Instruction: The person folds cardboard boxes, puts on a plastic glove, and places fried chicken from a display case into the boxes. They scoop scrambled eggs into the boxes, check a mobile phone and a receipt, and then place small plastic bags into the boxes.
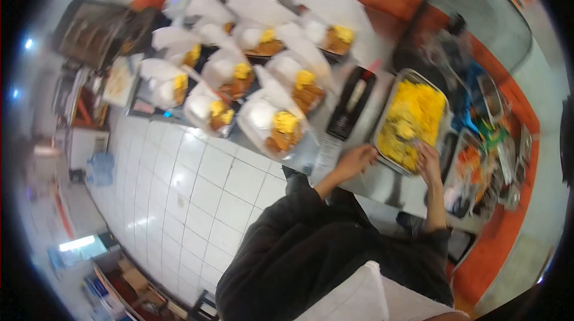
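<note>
A metal tray [378, 141] on the counter holds a heap of yellow scrambled egg [418, 106]. At the tray's lower left corner, my left hand [357, 161] has its fingers closed on the rim. My right hand [429, 162] is over the tray's lower right side, closed around what looks like a spoon [412, 140]. The spoon's tip is in the egg, and blur hides its exact shape. To the left of the tray, several open white takeaway boxes [250, 135] hold white rice, yellow egg and browned, fried-looking pieces.
A black box [353, 103] with a white stripe lies between the takeaway boxes and the tray. Plastic bags and packets [472, 165] crowd the counter to the right. An orange edge [496, 249] borders the counter. White floor tiles [203, 183] show to the left.
</note>
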`<action>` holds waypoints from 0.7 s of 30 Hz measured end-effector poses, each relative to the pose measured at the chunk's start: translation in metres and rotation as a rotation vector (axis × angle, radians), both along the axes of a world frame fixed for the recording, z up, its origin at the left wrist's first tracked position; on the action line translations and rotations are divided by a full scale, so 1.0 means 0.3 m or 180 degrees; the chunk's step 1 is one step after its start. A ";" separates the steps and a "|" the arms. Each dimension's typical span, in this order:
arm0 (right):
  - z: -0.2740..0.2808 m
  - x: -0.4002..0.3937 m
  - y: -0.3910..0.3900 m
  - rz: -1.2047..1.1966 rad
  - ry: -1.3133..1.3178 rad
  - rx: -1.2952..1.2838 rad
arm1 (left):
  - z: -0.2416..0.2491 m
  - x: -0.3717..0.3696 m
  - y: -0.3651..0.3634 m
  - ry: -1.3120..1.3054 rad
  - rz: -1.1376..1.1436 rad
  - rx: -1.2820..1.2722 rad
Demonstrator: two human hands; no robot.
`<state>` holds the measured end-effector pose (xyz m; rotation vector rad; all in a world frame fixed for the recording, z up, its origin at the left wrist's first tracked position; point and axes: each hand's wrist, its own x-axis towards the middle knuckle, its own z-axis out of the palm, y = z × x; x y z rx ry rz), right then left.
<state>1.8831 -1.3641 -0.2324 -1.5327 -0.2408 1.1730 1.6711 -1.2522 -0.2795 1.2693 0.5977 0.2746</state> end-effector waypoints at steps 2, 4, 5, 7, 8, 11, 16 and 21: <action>-0.016 0.025 -0.031 -0.0148 0.0083 0.0476 | 0.042 -0.078 0.037 -0.0089 -0.0364 -0.0110; 0.026 0.005 -0.012 -0.0260 -0.0146 0.0798 | 0.157 -0.178 0.102 -0.0048 -0.0533 -0.0047; 0.078 -0.008 0.014 -0.0260 -0.0299 0.0971 | 0.226 -0.247 0.140 -0.0272 -0.0637 -0.0059; 0.174 -0.037 0.084 -0.0196 -0.0337 0.1181 | 0.328 -0.388 0.229 -0.0576 -0.0555 0.0167; 0.221 -0.057 0.119 -0.0204 -0.0374 0.1351 | 0.366 -0.457 0.294 -0.0654 -0.0359 0.0404; 0.372 -0.197 0.323 -0.0092 -0.0691 0.1516 | 0.486 -0.644 0.572 -0.0142 0.0708 0.2012; 0.516 -0.530 0.853 0.0462 -0.0432 0.1595 | 0.466 -0.721 1.169 0.0677 0.1663 0.4085; 0.414 -0.794 1.409 0.1853 0.0596 0.1670 | 0.292 -0.826 1.326 0.1674 0.1023 0.4804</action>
